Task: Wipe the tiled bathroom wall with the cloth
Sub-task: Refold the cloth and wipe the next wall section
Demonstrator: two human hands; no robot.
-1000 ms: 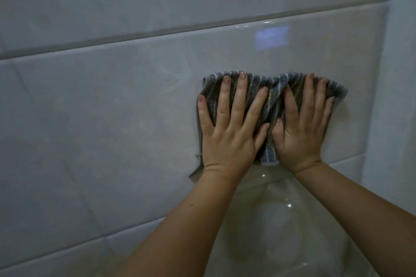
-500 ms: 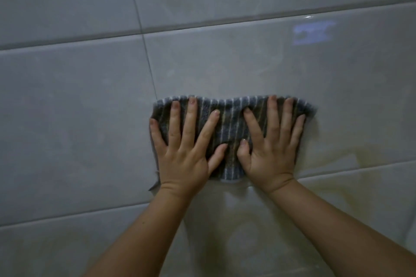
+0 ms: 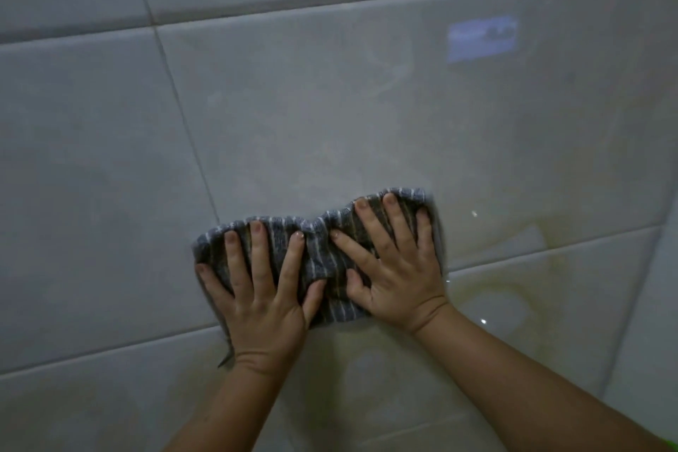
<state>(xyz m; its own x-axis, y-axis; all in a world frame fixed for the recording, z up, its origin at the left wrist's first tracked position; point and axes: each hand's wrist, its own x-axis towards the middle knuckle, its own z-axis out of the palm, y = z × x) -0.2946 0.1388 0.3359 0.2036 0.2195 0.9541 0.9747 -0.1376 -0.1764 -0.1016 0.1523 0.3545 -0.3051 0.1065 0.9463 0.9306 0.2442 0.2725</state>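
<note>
A grey cloth with thin white stripes (image 3: 323,257) lies flat against the glossy pale-grey tiled wall (image 3: 330,114), low in the view. My left hand (image 3: 262,299) presses its left half with straight, spread fingers. My right hand (image 3: 394,268) presses its right half the same way, sitting a little higher, so the cloth bunches between the two hands. Most of the cloth is hidden under my palms; a corner hangs below my left wrist.
Large rectangular tiles with grey grout lines fill the view. A horizontal grout line (image 3: 550,249) runs just below the cloth. A bluish window reflection (image 3: 482,38) shows on the tile at upper right. A wall corner (image 3: 645,268) stands at the right edge.
Both hands slid the cloth left along the wall, then lower in the view. The right hand now sits higher than the left and the cloth has bunched between them.
</note>
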